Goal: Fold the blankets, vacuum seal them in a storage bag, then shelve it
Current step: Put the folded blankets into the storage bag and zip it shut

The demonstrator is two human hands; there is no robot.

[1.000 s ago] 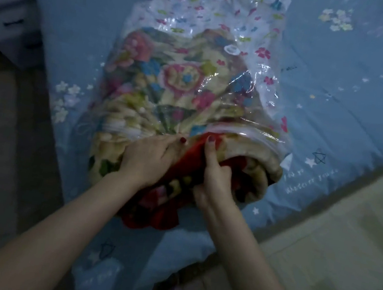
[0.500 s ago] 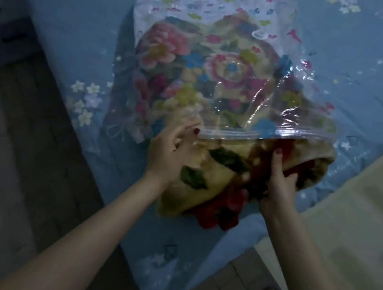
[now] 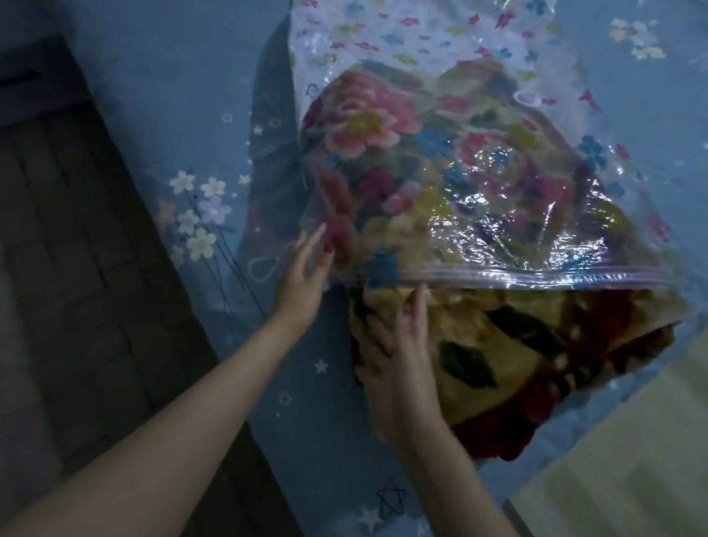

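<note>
— Where's the blanket right now?

— Your folded blanket (image 3: 491, 347) lies on the bed (image 3: 148, 34), most of it already inside the clear storage bag (image 3: 421, 36). The near end sticks out past the bag's zip strip (image 3: 524, 276), which runs across the top of it.

— And my hands?

— Your right hand (image 3: 399, 356) lies on the exposed end of the blanket, near its left corner, fingers fairly straight and spread, tips just below the zip strip. It presses on the fabric rather than gripping it. Your left hand (image 3: 303, 279) is open too — fingers straight, pointing away from you — at the bag's near left corner. You seem to touch the plastic there, but the dim light leaves that unclear.

— How does the bag lie?

— Flat at the far end, where its flower print shows with nothing beneath; bulging over the blanket. A round valve (image 3: 526, 97) sits on its top side.

— Anything else around?

— A blue sheet with stars and white flowers (image 3: 200, 215) covers the bed. A dark floor (image 3: 25, 267) lies at your left, with a drawer unit (image 3: 6, 74) at the far left.
</note>
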